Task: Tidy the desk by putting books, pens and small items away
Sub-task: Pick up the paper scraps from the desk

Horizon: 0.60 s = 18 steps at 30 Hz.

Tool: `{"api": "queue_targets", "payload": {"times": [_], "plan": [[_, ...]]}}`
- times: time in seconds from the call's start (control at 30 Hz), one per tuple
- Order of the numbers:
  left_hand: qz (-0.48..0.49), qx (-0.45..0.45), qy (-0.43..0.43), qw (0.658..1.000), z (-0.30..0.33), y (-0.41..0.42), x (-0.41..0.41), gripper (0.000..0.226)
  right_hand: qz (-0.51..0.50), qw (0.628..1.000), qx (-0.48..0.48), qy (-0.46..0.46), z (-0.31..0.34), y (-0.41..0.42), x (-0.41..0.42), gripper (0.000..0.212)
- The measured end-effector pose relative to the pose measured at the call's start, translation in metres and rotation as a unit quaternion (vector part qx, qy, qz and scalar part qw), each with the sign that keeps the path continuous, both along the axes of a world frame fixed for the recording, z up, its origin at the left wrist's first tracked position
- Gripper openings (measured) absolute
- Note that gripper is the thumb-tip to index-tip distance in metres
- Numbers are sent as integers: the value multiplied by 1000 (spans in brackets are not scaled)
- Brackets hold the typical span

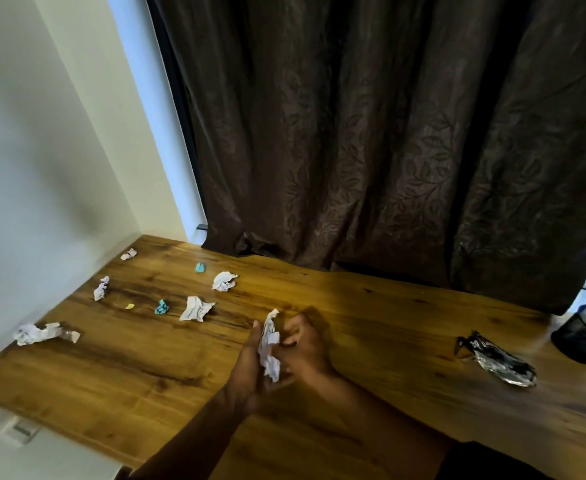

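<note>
Paper scraps (196, 308) lie on desk (371, 306), left of wrapper (499, 360).

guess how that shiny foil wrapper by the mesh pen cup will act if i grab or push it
The foil wrapper looks crumpled and thin, so it is probably very light and floppy. Its glossy surface may be slippery on the desk, so a push would likely slide it. Lying flat, it seems unlikely to roll.

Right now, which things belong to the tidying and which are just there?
Job: crumpled paper held between left hand and right hand; paper scraps on desk; foil wrapper; pen holder.
Not: curtain; wall.
</note>
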State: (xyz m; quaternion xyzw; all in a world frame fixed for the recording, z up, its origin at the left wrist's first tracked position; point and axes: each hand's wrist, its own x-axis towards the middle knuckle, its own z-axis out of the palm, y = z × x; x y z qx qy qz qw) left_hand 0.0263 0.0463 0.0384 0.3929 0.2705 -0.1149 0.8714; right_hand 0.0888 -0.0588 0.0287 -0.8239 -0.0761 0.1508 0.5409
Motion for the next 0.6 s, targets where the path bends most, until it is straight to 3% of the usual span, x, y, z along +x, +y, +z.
{"api": "queue_targets", "payload": {"times": [0.23,0.37,0.5,0.6], "plan": [[81,9,-27,996,-1,33,14,59,33,998,48,-18,6,40,-6,12],[97,26,-37,994,-2,74,15,50,121,991,-8,-49,9,75,-12,29],[127,50,-3,991,-5,130,9,37,93,993,23,-73,17,110,-17,23],[137,34,-2,990,-9,174,2,66,47,993,-23,-104,17,142,-8,20]]}}
